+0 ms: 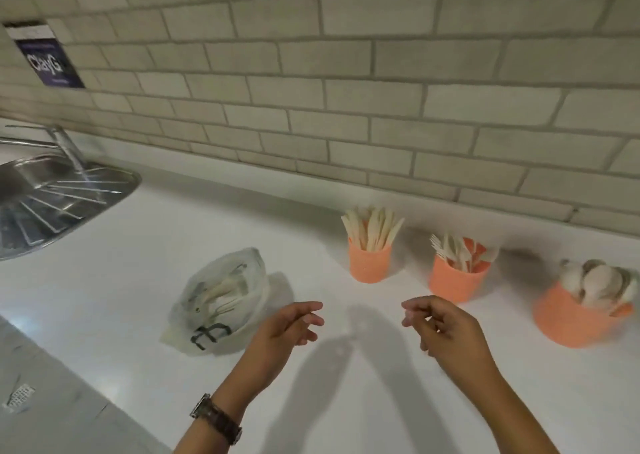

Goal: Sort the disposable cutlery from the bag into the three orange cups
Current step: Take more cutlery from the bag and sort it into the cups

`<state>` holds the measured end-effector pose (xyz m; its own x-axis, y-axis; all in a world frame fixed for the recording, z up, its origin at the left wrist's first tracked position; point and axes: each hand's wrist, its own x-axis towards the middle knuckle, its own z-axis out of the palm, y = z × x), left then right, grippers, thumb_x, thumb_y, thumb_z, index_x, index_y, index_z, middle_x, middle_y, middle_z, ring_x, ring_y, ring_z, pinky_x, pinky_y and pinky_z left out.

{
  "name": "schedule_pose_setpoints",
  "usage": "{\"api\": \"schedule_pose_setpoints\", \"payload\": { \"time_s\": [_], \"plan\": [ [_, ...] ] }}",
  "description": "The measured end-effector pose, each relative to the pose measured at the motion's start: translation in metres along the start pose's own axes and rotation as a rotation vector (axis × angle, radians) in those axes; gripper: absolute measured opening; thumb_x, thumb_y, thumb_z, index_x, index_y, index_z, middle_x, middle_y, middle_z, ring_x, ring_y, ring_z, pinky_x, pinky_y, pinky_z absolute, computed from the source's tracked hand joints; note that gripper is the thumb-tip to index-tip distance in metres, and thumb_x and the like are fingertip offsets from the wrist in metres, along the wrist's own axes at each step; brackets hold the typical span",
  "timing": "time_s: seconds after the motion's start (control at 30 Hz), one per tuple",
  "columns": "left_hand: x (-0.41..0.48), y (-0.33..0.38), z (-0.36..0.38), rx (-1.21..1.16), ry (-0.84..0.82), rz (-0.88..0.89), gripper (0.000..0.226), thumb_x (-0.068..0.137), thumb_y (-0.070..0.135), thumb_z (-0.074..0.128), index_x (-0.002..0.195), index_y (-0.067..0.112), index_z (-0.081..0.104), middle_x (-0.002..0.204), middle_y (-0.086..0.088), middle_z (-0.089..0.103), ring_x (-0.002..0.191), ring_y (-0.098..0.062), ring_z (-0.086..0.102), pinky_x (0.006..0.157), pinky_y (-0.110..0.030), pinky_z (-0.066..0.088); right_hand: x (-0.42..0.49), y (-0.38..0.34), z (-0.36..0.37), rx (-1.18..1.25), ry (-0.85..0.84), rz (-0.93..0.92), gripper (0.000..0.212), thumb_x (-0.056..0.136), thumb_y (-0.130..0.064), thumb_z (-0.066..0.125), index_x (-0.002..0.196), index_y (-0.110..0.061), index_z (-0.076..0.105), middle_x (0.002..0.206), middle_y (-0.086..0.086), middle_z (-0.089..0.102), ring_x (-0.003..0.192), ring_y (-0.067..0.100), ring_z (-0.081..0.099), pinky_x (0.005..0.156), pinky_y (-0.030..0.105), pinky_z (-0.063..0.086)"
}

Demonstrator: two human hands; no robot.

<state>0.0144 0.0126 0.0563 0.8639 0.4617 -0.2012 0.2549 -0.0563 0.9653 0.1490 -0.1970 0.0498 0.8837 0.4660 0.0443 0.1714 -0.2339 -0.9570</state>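
Note:
A clear plastic bag with pale cutlery inside lies on the white counter, left of centre. Three orange cups stand in a row to the right: the left cup holds knives, the middle cup holds forks, the right cup holds spoons. My left hand hovers over the counter just right of the bag, fingers relaxed and holding nothing. My right hand hovers in front of the middle cup, fingers loosely curled and holding nothing.
A steel sink with a ribbed drainer and a tap sits at the far left. A tiled wall runs behind the counter. A grey surface lies at the lower left.

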Motion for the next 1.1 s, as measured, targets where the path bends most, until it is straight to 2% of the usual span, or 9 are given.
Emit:
{"api": "schedule_pose_setpoints", "payload": {
  "time_s": [0.13,0.27,0.4,0.5,0.6,0.67,0.77,0.97,1.1],
  "plan": [
    [0.001,-0.008,-0.072,0.034,0.075,0.022,0.024,0.096,0.012,0.048,0.107,0.023,0.066,0.092,0.003,0.069,0.075,-0.005,0.063,0.073,-0.018,0.052,0.004,-0.011,0.083,0.079,-0.052,0.059,0.023,0.084,0.003,0.06,0.079,-0.017,0.068,0.072,0.0,0.07,0.05,0.006,0.052,0.047,0.016,0.042],
    [0.014,-0.023,-0.122,0.1,0.079,0.031,0.023,0.095,0.014,0.05,0.103,0.028,0.066,0.099,0.008,0.067,0.09,-0.01,0.062,0.071,-0.012,0.049,0.014,-0.019,0.163,0.023,-0.003,0.094,0.012,0.079,-0.013,0.071,0.072,-0.017,0.062,0.064,-0.013,0.061,0.055,0.006,0.051,0.057,0.016,0.04],
    [0.028,-0.038,-0.154,0.225,0.031,0.066,0.019,0.094,0.02,0.053,0.101,0.03,0.067,0.106,0.016,0.065,0.097,0.007,0.059,0.074,-0.006,0.046,0.028,-0.03,0.225,-0.061,0.058,-0.023,0.027,0.069,-0.012,0.08,0.066,-0.021,0.055,0.086,-0.008,0.057,0.078,0.001,0.054,0.061,0.011,0.041],
    [0.043,-0.046,-0.17,0.376,-0.004,0.082,0.023,0.095,0.017,0.049,0.112,0.024,0.065,0.11,0.015,0.061,0.099,0.006,0.058,0.078,0.0,0.04,0.043,-0.037,0.253,-0.122,0.002,-0.036,0.028,0.068,-0.016,0.082,0.065,-0.032,0.059,0.104,-0.018,0.047,0.096,-0.009,0.049,0.064,0.01,0.043],
    [0.062,-0.055,-0.173,0.596,-0.074,0.109,0.032,0.097,0.015,0.044,0.125,0.019,0.058,0.124,0.004,0.058,0.115,-0.009,0.054,0.084,-0.001,0.034,0.056,-0.038,0.265,-0.236,-0.04,-0.024,0.025,0.075,-0.011,0.075,0.079,-0.034,0.067,0.118,-0.015,0.042,0.111,0.0,0.047,0.082,-0.001,0.034],
    [0.077,-0.056,-0.169,0.706,-0.116,0.14,0.034,0.097,0.012,0.04,0.127,0.015,0.057,0.13,-0.001,0.057,0.119,-0.013,0.052,0.091,-0.008,0.032,0.063,-0.038,0.269,-0.317,-0.059,-0.001,0.033,0.079,0.001,0.063,0.103,-0.021,0.07,0.125,-0.009,0.044,0.114,0.006,0.05,0.081,-0.008,0.028],
    [0.098,-0.057,-0.158,0.812,-0.112,0.213,0.033,0.093,0.007,0.041,0.12,0.014,0.06,0.125,-0.005,0.062,0.112,-0.017,0.057,0.094,-0.018,0.039,0.07,-0.043,0.269,-0.43,-0.057,-0.055,0.055,0.077,0.01,0.048,0.124,-0.016,0.06,0.134,-0.008,0.044,0.108,-0.004,0.045,0.082,-0.01,0.026],
    [0.118,-0.074,-0.154,1.165,-0.124,0.085,0.04,0.087,0.036,0.058,0.119,0.012,0.053,0.111,-0.003,0.066,0.103,-0.019,0.061,0.085,-0.024,0.044,0.073,-0.052,0.269,-0.462,-0.077,-0.15,0.067,0.069,0.013,0.042,0.123,-0.022,0.059,0.125,-0.015,0.043,0.098,-0.014,0.046,0.077,-0.001,0.038],
    [0.122,-0.076,-0.155,1.189,-0.118,0.123,0.028,0.091,0.027,0.051,0.112,0.009,0.055,0.112,-0.006,0.065,0.102,-0.02,0.061,0.086,-0.025,0.044,0.07,-0.053,0.268,-0.435,-0.079,-0.135,0.07,0.068,0.013,0.04,0.123,-0.025,0.057,0.124,-0.015,0.042,0.102,-0.016,0.044,0.078,0.002,0.041]
  ]
}}
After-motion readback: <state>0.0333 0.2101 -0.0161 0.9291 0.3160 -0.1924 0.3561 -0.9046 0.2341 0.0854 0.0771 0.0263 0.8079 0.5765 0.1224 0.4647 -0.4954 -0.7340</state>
